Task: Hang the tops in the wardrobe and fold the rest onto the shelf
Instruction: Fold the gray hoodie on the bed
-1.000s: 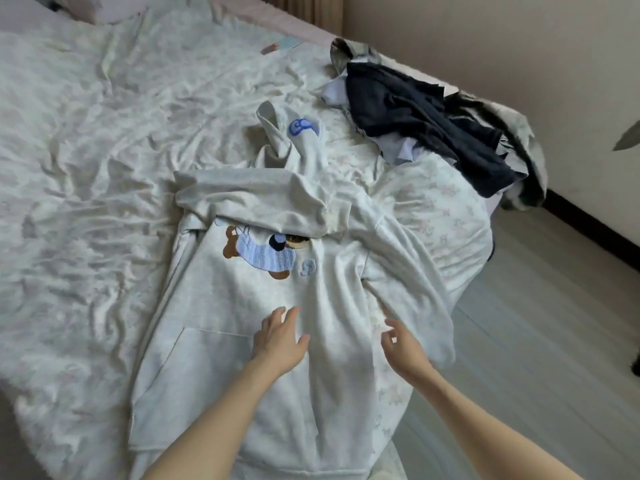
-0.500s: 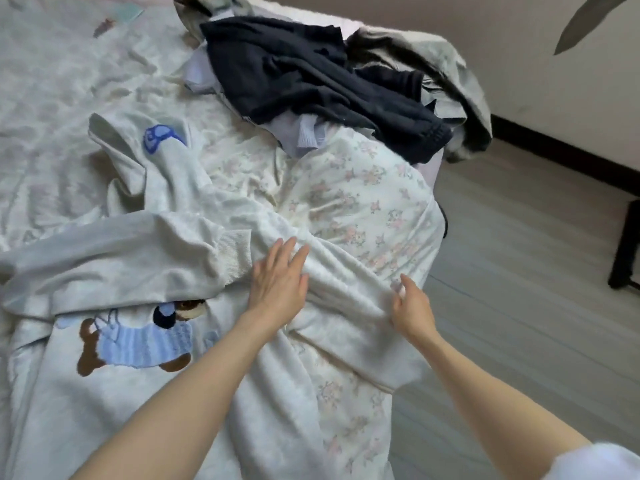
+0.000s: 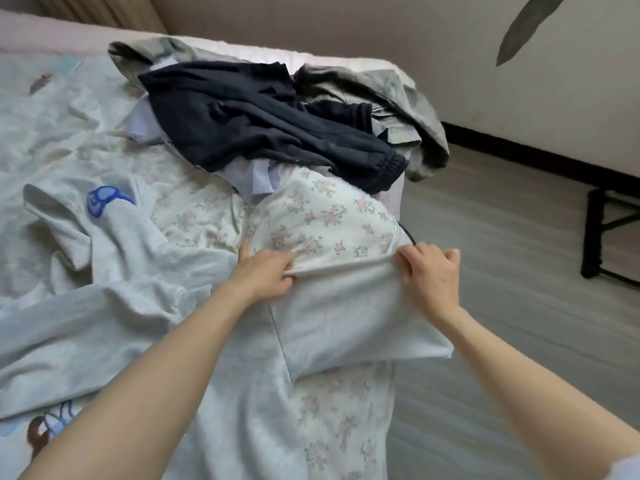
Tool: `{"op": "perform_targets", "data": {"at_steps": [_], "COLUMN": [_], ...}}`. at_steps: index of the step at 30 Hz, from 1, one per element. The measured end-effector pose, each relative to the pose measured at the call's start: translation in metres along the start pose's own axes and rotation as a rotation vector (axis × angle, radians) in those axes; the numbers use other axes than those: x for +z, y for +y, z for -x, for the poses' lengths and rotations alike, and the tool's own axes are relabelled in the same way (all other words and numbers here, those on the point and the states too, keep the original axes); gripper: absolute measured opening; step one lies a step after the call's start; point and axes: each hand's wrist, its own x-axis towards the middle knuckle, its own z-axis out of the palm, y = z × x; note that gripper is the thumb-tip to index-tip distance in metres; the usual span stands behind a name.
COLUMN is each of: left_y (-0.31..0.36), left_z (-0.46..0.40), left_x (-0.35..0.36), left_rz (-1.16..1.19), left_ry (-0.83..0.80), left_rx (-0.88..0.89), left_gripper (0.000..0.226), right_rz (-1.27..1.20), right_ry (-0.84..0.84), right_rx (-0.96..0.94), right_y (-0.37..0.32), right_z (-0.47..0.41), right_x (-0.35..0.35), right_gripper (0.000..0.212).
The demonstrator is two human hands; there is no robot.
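Observation:
A pale grey hoodie [image 3: 145, 327] with a bear print lies spread over the bed, its hood at the left. One sleeve [image 3: 349, 317] stretches toward the bed's right edge. My left hand [image 3: 266, 271] pinches the sleeve's upper edge near the shoulder. My right hand [image 3: 433, 271] grips the same edge further out, near the bed's corner. A heap of other clothes sits behind: a dark navy garment [image 3: 263, 123], a grey-green one [image 3: 398, 98] and a pale lilac one [image 3: 256, 178].
The bed [image 3: 329, 209] has a floral cover and ends at the right over a grey wooden floor [image 3: 512, 237]. A black metal stand [image 3: 609, 233] is at the right by the wall. A dark leaf shape [image 3: 523, 26] hangs at the top right.
Both hands moved from the hoodie's body up to the right sleeve. The left hand went from lying flat to pinching the sleeve's edge, and the right hand took hold of it too.

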Motion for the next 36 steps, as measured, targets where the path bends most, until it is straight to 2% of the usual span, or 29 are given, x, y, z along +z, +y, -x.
{"op": "perform_targets", "data": {"at_steps": [2, 3, 5, 6, 8, 10, 12, 14, 16, 19, 22, 24, 26, 28, 30, 32, 34, 36], "left_y": [0.005, 0.009, 0.016, 0.019, 0.023, 0.029, 0.044, 0.066, 0.089, 0.115, 0.132, 0.139, 0.14, 0.143, 0.143, 0.144, 0.137, 0.117], "left_z": [0.001, 0.003, 0.004, 0.002, -0.006, -0.015, -0.025, -0.032, -0.042, -0.055, -0.062, -0.062, -0.061, -0.059, -0.054, -0.046, -0.035, -0.017], "left_x": [0.005, 0.01, 0.023, 0.027, 0.027, 0.022, 0.021, 0.021, 0.024, 0.029, 0.028, 0.022, 0.017, 0.007, -0.001, -0.013, -0.024, -0.042], "left_rz": [0.036, 0.041, 0.021, 0.017, 0.058, 0.121, 0.116, 0.061, -0.014, -0.056, -0.026, 0.06, 0.117, 0.137, 0.181, 0.349, 0.623, 0.907], "left_ry": [0.108, 0.099, 0.053, 0.06, 0.099, 0.13, 0.147, 0.14, 0.128, 0.139, 0.196, 0.205, 0.211, 0.229, 0.222, 0.206, 0.222, 0.246], "left_rx": [0.033, 0.033, 0.015, -0.001, -0.05, -0.057, 0.025, 0.122, 0.166, 0.169, 0.2, 0.192, 0.161, 0.106, 0.03, -0.019, -0.065, -0.149], "left_gripper": [0.015, 0.029, 0.055, 0.059, 0.057, 0.053, 0.05, 0.051, 0.051, 0.039, 0.026, 0.023, 0.021, 0.02, 0.023, 0.029, 0.029, 0.025], "right_rz": [0.041, 0.021, -0.124, -0.224, -0.428, -0.699, -0.995, -1.201, -1.324, -1.578, -1.738, -1.762, -1.741, -1.684, -1.593, -1.39, -1.146, -1.102], "right_ry": [-0.112, -0.196, -0.326, -0.357, -0.393, -0.423, -0.478, -0.485, -0.436, -0.442, -0.348, -0.232, -0.132, 0.057, 0.42, 0.638, 0.669, 0.627], "right_rx": [0.168, 0.305, 0.568, 0.665, 0.837, 1.087, 1.324, 1.426, 1.534, 1.716, 1.705, 1.66, 1.702, 1.854, 1.884, 1.662, 1.36, 1.022], "right_y": [0.007, 0.011, 0.02, 0.023, 0.025, 0.026, 0.023, 0.018, 0.017, 0.021, 0.034, 0.041, 0.046, 0.053, 0.057, 0.051, 0.031, -0.005], "right_z": [-0.01, -0.008, 0.008, 0.021, 0.045, 0.062, 0.069, 0.068, 0.065, 0.053, 0.046, 0.046, 0.048, 0.045, 0.04, 0.031, 0.022, 0.012], "right_x": [0.008, 0.013, 0.025, 0.031, 0.041, 0.051, 0.059, 0.065, 0.07, 0.067, 0.061, 0.055, 0.046, 0.026, 0.004, -0.022, -0.045, -0.066], "right_gripper": [0.018, 0.022, 0.032, 0.036, 0.044, 0.049, 0.051, 0.049, 0.042, 0.02, 0.027, 0.03, 0.038, 0.043, 0.047, 0.048, 0.04, 0.026]}}
